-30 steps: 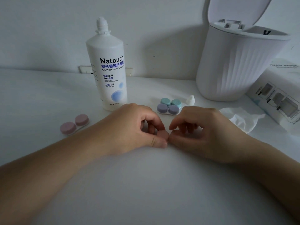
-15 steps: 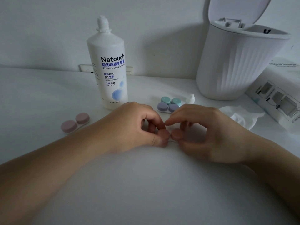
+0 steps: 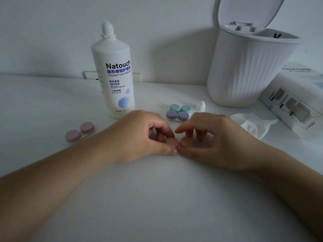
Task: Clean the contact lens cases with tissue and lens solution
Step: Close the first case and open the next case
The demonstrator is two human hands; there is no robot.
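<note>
A pink contact lens case (image 3: 180, 143) lies on the white table between my hands. My left hand (image 3: 138, 137) pinches its left cap with thumb and fingers. My right hand (image 3: 216, 138) curls round its right cap, index finger raised above it. Another pink case (image 3: 79, 132) sits at the left. A purple case (image 3: 176, 116) and a teal case (image 3: 180, 108) lie behind my hands. The white lens solution bottle (image 3: 114, 75) stands upright behind my left hand. A crumpled tissue (image 3: 253, 124) lies to the right of my right hand.
A white ribbed bin (image 3: 248, 70) with its lid up stands at the back right. A tissue pack (image 3: 297, 100) lies beside it at the right edge. A small white bottle cap (image 3: 201, 106) stands next to the teal case. A wall runs behind the table.
My right hand has opened up over the case, so both pink caps now show. My right index finger has lifted. My left hand has stayed put.
</note>
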